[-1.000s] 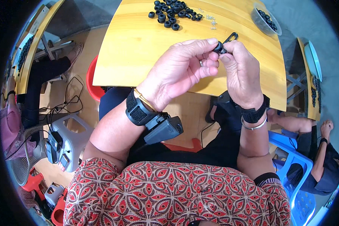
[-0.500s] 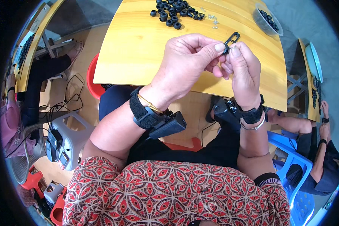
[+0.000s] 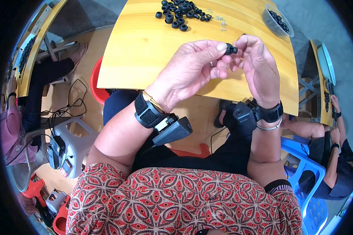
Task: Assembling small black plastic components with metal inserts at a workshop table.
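My left hand (image 3: pixel 194 66) is over the near part of the yellow table, pinching a small black plastic part (image 3: pixel 231 49) between thumb and forefinger. The part is short and rounded, with a block-like end pointing at the other hand. Close to its right, my right hand (image 3: pixel 261 62) has its fingers bent in and the thumb raised against them. A dark tip (image 3: pixel 244 34) peeks out above those fingers; the rest of what they hold is hidden. Straps with black boxes sit on both wrists.
Black rounded pieces (image 3: pixel 178 13) lie heaped at the table's far side, beside tiny clear bits (image 3: pixel 221 21). A clear bowl (image 3: pixel 277 21) of black parts stands far right. Left are a red tub (image 3: pixel 96 78) and grey stool (image 3: pixel 76 137). Other people sit at both sides.
My hands have come slightly apart, the right one moving right and turning. The long slotted black clip that stuck up between them is now mostly out of sight; the rounded part shows in my left fingers.
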{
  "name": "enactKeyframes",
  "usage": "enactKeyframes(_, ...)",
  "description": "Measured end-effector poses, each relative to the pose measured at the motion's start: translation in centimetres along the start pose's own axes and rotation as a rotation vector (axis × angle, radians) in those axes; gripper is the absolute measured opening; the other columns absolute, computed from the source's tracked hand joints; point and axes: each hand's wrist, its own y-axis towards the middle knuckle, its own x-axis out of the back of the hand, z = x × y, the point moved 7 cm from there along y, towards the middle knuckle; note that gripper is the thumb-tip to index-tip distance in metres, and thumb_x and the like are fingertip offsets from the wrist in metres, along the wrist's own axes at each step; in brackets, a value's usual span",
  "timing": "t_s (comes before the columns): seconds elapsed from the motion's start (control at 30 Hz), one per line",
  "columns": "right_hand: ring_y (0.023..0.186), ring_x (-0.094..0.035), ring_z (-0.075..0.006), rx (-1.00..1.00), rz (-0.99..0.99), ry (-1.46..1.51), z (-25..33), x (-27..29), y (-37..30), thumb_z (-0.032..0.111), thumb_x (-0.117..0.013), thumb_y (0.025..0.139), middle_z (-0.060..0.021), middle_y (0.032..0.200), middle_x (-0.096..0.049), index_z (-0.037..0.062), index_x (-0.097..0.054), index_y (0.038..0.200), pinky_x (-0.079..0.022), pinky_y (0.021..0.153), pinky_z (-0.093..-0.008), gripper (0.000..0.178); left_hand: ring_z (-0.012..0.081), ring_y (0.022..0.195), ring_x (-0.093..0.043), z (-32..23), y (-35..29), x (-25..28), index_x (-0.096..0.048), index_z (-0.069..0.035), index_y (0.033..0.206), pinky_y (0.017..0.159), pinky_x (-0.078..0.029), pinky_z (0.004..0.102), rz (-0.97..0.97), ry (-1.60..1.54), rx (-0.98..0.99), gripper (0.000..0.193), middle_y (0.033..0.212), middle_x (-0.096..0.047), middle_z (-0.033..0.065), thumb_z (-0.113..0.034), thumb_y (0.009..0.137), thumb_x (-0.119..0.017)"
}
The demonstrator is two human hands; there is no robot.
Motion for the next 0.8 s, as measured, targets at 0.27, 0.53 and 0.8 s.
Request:
enactKeyframes(0.27, 0.095, -0.048, -0.0219, 0.284, 0.235, -0.377, 1.0, -1.7, 0.2, 0.043, -0.033, 0.087, -0.0123, 0.102, -0.049, -0.0013, -0.051, 0.103, -0.038, 0.083, -0.0301, 0.051, 0.009, 0.065, -0.052, 0.6, -0.1, -0.2, -0.054, 0.0, 0.089, 0.052, -0.044, 0.0178, 0.061, -0.004, 0.099, 0.017, 0.078, -0.055, 0.0045, -0.016, 0.084, -0.051)
enactKeyframes(0.53, 0.091, -0.049, -0.0218, 0.369, 0.11, -0.46, 2.0, -2.6, -0.5, 0.038, -0.04, 0.086, -0.0142, 0.103, -0.047, -0.0021, -0.049, 0.097, -0.041, 0.077, -0.0281, 0.043, 0.0084, 0.058, -0.052, 1.4, -0.3, -0.8, -0.055, -0.001, 0.084, 0.05, -0.047, 0.0188, 0.044, -0.2, 0.169, 0.02, 0.07, -0.054, 0.0028, -0.02, 0.085, -0.049)
enactKeyframes(0.8, 0.081, -0.05, -0.018, 0.399, 0.127, -0.498, 1.9, -3.1, -0.6, 0.034, -0.041, 0.087, -0.0127, 0.1, -0.045, -0.0025, -0.047, 0.099, -0.045, 0.067, -0.0246, 0.039, 0.0066, 0.055, -0.048, 1.7, -0.5, -0.7, -0.054, -0.003, 0.08, 0.047, -0.043, 0.0183, -0.015, -0.153, 0.133, 0.021, 0.066, -0.05, -0.0001, -0.022, 0.086, -0.047)
